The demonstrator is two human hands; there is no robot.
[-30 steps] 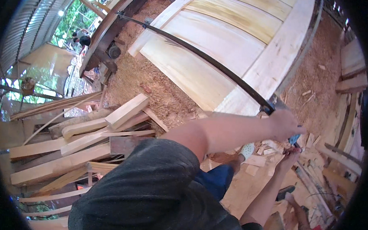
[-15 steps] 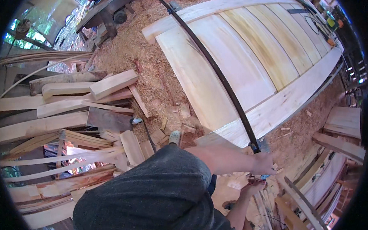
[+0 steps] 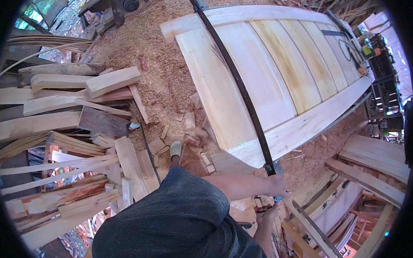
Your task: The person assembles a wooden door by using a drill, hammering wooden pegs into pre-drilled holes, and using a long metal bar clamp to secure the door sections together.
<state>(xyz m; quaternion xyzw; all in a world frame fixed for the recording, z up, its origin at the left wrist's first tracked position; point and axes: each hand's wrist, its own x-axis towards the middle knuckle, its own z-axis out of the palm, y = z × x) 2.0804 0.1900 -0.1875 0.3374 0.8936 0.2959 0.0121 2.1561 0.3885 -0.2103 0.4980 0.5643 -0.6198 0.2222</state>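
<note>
A long dark bar clamp [image 3: 233,71] lies across a pale wooden door-like panel [image 3: 268,67] made of several boards in a frame. At the clamp's near end, my left hand [image 3: 278,185] reaches in from the left, its fingers curled down around the end part. Just below it, my right hand [image 3: 266,214] is closed, fingers bent, beside a small blue piece [image 3: 279,199] at the clamp's end. Whether the right fingers grip a handle there is hidden. My left forearm passes in front of my knee in dark shorts.
Stacked beams and planks [image 3: 57,101] fill the left side. Sawdust and wood offcuts [image 3: 158,145] cover the floor near my shoe [image 3: 176,149]. More boards [image 3: 368,180] stand at the right. A corded power tool [image 3: 362,70] rests at the panel's far right end.
My view has shifted, so the panel, the woodpile and my hands appear further left. Both hands stay at the clamp's near end, with the right fingers slightly differently bent.
</note>
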